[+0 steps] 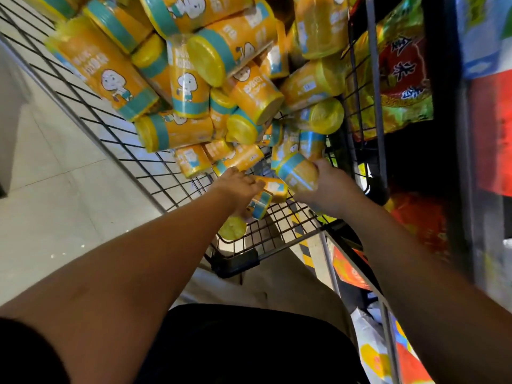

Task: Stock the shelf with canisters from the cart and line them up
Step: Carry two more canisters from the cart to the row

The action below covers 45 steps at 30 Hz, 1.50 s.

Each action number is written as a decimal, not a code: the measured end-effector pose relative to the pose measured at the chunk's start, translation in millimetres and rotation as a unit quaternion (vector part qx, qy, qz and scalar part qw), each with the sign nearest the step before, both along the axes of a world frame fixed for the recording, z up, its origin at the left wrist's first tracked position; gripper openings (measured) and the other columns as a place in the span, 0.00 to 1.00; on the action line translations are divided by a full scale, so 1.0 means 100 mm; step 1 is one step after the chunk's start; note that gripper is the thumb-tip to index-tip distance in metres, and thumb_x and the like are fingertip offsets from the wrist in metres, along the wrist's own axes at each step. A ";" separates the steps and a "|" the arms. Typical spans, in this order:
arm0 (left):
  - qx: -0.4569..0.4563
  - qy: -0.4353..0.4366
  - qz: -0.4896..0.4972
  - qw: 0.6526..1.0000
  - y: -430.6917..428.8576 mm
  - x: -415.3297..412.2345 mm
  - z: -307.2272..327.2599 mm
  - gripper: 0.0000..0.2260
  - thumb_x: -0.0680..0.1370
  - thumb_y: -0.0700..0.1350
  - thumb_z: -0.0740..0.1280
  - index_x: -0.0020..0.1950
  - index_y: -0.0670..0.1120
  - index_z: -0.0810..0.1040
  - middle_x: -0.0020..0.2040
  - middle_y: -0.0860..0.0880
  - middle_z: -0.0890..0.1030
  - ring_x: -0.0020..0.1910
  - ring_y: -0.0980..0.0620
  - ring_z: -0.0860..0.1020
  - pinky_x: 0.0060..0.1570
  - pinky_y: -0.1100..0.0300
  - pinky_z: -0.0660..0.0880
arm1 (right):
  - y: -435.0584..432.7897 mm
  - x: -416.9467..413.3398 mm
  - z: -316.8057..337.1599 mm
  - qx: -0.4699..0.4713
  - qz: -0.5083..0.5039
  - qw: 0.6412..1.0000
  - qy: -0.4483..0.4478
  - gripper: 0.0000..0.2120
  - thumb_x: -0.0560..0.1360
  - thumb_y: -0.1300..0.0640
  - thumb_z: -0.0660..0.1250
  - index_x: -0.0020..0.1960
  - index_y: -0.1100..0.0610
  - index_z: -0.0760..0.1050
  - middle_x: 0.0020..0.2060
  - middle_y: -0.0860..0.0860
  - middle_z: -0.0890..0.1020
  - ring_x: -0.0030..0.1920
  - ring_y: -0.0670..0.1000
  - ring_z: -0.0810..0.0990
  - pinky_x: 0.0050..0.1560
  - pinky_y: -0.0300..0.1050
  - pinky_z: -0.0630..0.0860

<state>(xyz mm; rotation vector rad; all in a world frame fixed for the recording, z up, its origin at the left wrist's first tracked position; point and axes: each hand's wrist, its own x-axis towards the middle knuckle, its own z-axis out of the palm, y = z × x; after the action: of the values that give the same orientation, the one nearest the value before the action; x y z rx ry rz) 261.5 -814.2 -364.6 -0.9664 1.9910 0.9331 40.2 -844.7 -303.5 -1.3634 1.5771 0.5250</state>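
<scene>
Here, orange cylindrical canisters with teal end bands and yellow plastic lids point(191, 87) lie jumbled in the black wire cart point(277, 225), piled from 10 to 1 o'clock. Each label shows a round-headed cartoon child; the white writing is too blurred to read. The right grip point(325, 187) wraps round one canister point(297, 173) at the heap's 5 o'clock edge. The left grip point(241, 181), at its 9 o'clock, lies over another canister point(261, 205); whether it is closed I cannot tell.

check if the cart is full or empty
Partly full: canisters lie heaped in the cart, bare wire floor showing at its near end.
</scene>
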 end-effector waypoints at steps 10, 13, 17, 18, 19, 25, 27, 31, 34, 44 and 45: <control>-0.052 0.006 0.220 0.974 -0.06 0.04 0.10 0.45 0.69 0.69 0.72 0.78 0.47 0.62 0.71 0.43 0.69 0.69 0.42 0.69 0.62 0.48 0.71 | -0.09 -0.08 0.12 0.004 -0.130 0.987 -0.098 0.51 0.71 0.48 0.79 0.81 0.47 0.48 0.62 0.45 0.68 0.56 0.52 0.74 0.53 0.48 0.74; -0.003 0.031 0.400 0.916 -0.17 0.14 0.22 0.46 0.60 0.74 0.72 0.71 0.51 0.73 0.62 0.45 0.74 0.64 0.44 0.73 0.57 0.52 0.74 | -0.09 -0.08 0.25 0.029 -0.183 0.969 -0.163 0.58 0.67 0.51 0.82 0.81 0.41 0.44 0.67 0.42 0.68 0.61 0.50 0.76 0.62 0.52 0.75; 0.047 0.160 0.600 0.782 -0.27 0.22 0.55 0.29 0.65 0.65 0.78 0.59 0.52 0.78 0.53 0.52 0.82 0.52 0.53 0.80 0.48 0.60 0.75 | -0.10 -0.02 0.50 0.042 -0.233 0.947 -0.217 0.51 0.64 0.57 0.83 0.77 0.45 0.56 0.60 0.49 0.79 0.55 0.49 0.81 0.52 0.46 0.81; 0.057 0.194 0.638 0.743 -0.29 0.22 0.68 0.21 0.70 0.58 0.78 0.58 0.52 0.79 0.51 0.54 0.83 0.49 0.57 0.81 0.46 0.62 0.74 | -0.09 0.01 0.58 0.038 -0.243 0.941 -0.232 0.45 0.67 0.62 0.81 0.74 0.45 0.59 0.58 0.50 0.79 0.53 0.48 0.82 0.47 0.42 0.80; 0.070 0.224 0.671 0.704 -0.29 0.22 0.81 0.17 0.72 0.55 0.77 0.57 0.52 0.79 0.50 0.55 0.84 0.48 0.57 0.82 0.46 0.61 0.75 | -0.09 0.03 0.65 0.037 -0.256 0.934 -0.246 0.41 0.67 0.65 0.80 0.71 0.45 0.62 0.56 0.52 0.80 0.51 0.50 0.83 0.44 0.41 0.81; 0.165 0.351 0.780 0.491 -0.21 0.32 1.55 0.20 0.70 0.52 0.79 0.59 0.48 0.81 0.51 0.47 0.86 0.51 0.44 0.84 0.50 0.45 0.82 | 0.07 0.27 1.05 0.023 -0.404 0.849 -0.340 0.38 0.53 0.59 0.81 0.61 0.47 0.73 0.53 0.57 0.83 0.50 0.58 0.85 0.49 0.58 0.83; 0.210 0.368 0.777 0.467 -0.18 0.39 1.80 0.21 0.69 0.52 0.74 0.60 0.47 0.79 0.48 0.47 0.86 0.47 0.46 0.85 0.42 0.48 0.83 | 0.15 0.39 1.27 0.007 -0.450 0.814 -0.368 0.32 0.57 0.61 0.77 0.60 0.50 0.74 0.51 0.57 0.84 0.47 0.57 0.85 0.46 0.55 0.83; 0.280 0.385 0.748 0.462 -0.11 0.61 2.21 0.26 0.68 0.50 0.69 0.65 0.43 0.76 0.48 0.43 0.86 0.43 0.45 0.86 0.38 0.47 0.83 | 0.39 0.64 1.62 -0.049 -0.511 0.756 -0.406 0.32 0.61 0.56 0.80 0.63 0.54 0.75 0.51 0.56 0.85 0.49 0.58 0.85 0.49 0.59 0.83; 0.302 0.406 0.702 0.501 -0.06 0.77 2.47 0.18 0.70 0.42 0.76 0.58 0.43 0.78 0.43 0.43 0.86 0.39 0.45 0.85 0.36 0.48 0.83 | 0.63 0.86 1.83 -0.090 -0.552 0.717 -0.416 0.46 0.52 0.50 0.86 0.66 0.57 0.73 0.53 0.59 0.84 0.50 0.61 0.84 0.50 0.63 0.82; 0.318 0.380 0.592 0.636 0.03 0.93 2.85 0.34 0.61 0.46 0.80 0.65 0.36 0.77 0.55 0.32 0.79 0.53 0.34 0.79 0.58 0.34 0.75 | 1.80 1.23 2.23 -0.210 -0.645 0.623 -0.390 0.33 0.61 0.56 0.79 0.65 0.55 0.74 0.50 0.55 0.85 0.48 0.57 0.85 0.44 0.54 0.81; 0.322 0.368 0.581 0.651 0.09 0.89 2.86 0.37 0.60 0.46 0.80 0.67 0.36 0.76 0.56 0.33 0.79 0.53 0.34 0.79 0.59 0.33 0.74 | 1.93 1.24 2.25 -0.221 -0.658 0.609 -0.383 0.32 0.62 0.56 0.78 0.64 0.54 0.75 0.50 0.54 0.85 0.48 0.56 0.85 0.45 0.55 0.80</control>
<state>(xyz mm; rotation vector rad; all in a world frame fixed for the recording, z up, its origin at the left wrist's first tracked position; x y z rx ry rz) 350.2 -805.0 -78.2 -1.5306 1.0401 2.8748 163.9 -651.2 -78.7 -0.2415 1.4779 -1.2711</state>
